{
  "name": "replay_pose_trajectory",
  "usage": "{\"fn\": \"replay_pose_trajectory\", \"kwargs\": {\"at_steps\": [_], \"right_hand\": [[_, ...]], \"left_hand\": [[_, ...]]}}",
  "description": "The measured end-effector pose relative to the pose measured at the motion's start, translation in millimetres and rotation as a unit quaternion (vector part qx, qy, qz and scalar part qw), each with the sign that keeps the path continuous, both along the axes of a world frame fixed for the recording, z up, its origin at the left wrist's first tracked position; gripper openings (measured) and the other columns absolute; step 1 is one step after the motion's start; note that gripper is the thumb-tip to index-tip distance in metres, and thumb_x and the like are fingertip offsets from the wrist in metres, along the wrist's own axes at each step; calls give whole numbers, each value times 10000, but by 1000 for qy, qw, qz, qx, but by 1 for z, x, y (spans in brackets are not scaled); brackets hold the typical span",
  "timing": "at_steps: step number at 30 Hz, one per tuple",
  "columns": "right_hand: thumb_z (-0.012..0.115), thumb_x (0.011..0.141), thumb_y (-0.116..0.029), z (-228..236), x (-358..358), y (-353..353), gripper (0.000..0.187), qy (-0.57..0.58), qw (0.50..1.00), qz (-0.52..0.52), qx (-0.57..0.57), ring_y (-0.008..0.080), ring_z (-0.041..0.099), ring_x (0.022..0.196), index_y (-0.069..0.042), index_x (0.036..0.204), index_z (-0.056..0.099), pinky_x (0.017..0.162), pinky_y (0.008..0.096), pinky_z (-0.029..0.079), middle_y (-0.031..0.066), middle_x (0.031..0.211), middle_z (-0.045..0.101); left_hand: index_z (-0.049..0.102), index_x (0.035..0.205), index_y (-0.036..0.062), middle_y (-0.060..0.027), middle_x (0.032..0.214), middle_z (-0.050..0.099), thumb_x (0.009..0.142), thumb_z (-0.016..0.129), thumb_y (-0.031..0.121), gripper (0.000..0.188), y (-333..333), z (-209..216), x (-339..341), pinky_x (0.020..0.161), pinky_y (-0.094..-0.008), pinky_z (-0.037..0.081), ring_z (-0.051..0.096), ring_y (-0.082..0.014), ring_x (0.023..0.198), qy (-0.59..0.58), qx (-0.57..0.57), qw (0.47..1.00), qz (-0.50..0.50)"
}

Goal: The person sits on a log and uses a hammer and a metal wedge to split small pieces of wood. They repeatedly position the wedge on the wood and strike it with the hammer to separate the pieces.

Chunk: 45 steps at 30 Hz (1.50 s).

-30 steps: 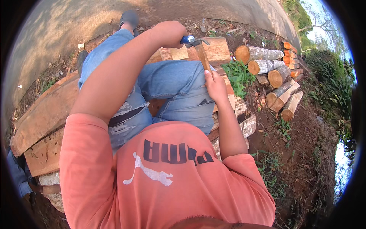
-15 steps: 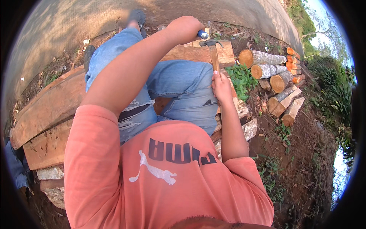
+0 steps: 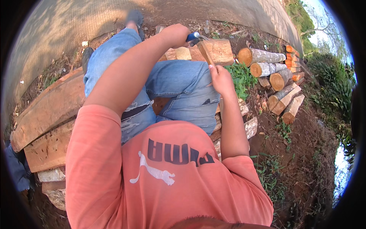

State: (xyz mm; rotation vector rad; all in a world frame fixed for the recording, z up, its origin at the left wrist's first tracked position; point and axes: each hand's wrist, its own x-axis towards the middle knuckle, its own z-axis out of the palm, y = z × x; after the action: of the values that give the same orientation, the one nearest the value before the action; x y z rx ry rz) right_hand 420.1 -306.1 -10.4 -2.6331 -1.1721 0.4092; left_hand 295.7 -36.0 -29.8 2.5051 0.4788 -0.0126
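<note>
My left hand (image 3: pixel 176 35) is closed around a tool with a blue handle (image 3: pixel 193 36), its metal-capped end pointing right. The rest of that tool is hidden by the hand. My right hand (image 3: pixel 221 79) grips a claw hammer by its wooden handle (image 3: pixel 206 53), thumb along the wood. The dark hammer head is beside the blue handle's capped end and partly hidden; I cannot tell whether they touch. Below the tools lies a squared wood block (image 3: pixel 219 52), with a small pale wood piece (image 3: pixel 183 53) to its left, under my left hand.
Long rough planks (image 3: pixel 51 110) are stacked at my left. Bark-covered logs (image 3: pixel 267 57) and split pieces (image 3: pixel 291 108) lie on the soil at right, near a leafy green plant (image 3: pixel 242 79). My jeans-clad legs (image 3: pixel 179 80) straddle the wood. Paved ground (image 3: pixel 183 13) stretches beyond.
The hammer has tilted left, bringing its head close to the blue handle's end. My left hand has shifted slightly left and nearer. The small pale piece now shows farther left.
</note>
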Motion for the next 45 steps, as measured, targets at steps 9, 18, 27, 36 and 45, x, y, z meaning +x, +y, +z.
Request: {"fn": "replay_pose_trajectory", "kwargs": {"at_steps": [9, 18, 27, 36, 45], "right_hand": [[453, 1119, -437, 12, -9, 46, 572, -34, 972, 55, -226, 493, 703, 1100, 64, 1132, 728, 981, 550, 544, 326, 1094, 736], [386, 1141, -431, 17, 25, 75, 622, -31, 939, 162, -300, 472, 701, 1132, 83, 1144, 737, 1030, 529, 532, 320, 1151, 736], [417, 1130, -425, 12, 14, 59, 592, 3, 952, 98, -291, 470, 692, 1166, 71, 1188, 735, 1044, 528, 531, 321, 1203, 725], [440, 1121, -438, 11, 7, 47, 599, -4, 964, 79, -256, 480, 713, 1090, 79, 1113, 741, 985, 535, 552, 325, 1113, 740], [471, 1109, -426, 29, -10, 49, 544, -1, 963, 40, -266, 453, 711, 1138, 40, 1171, 747, 1011, 538, 551, 286, 1161, 751]], "left_hand": [[781, 995, 45, -178, 919, 776, 861, 844, 368, 355, 11, -16, 13, 826, -491, 588, 753, -374, 910, 50, -12, 999, -6], [794, 1011, 45, -167, 927, 785, 866, 808, 355, 342, 44, -36, 17, 823, -441, 590, 761, -315, 873, -12, -72, 995, 69], [794, 995, 67, -101, 857, 777, 900, 791, 275, 229, 60, -30, 3, 715, -395, 577, 741, -201, 773, 8, -193, 976, 96], [811, 1073, 90, -165, 1065, 790, 895, 683, 129, 222, -1, 33, 12, 868, -478, 612, 766, -345, 1024, 42, 89, 995, 7], [787, 1216, 136, -151, 1186, 773, 974, 686, 269, 295, 18, -38, 9, 956, -492, 590, 736, -352, 1127, 178, 63, 981, 42]]}}
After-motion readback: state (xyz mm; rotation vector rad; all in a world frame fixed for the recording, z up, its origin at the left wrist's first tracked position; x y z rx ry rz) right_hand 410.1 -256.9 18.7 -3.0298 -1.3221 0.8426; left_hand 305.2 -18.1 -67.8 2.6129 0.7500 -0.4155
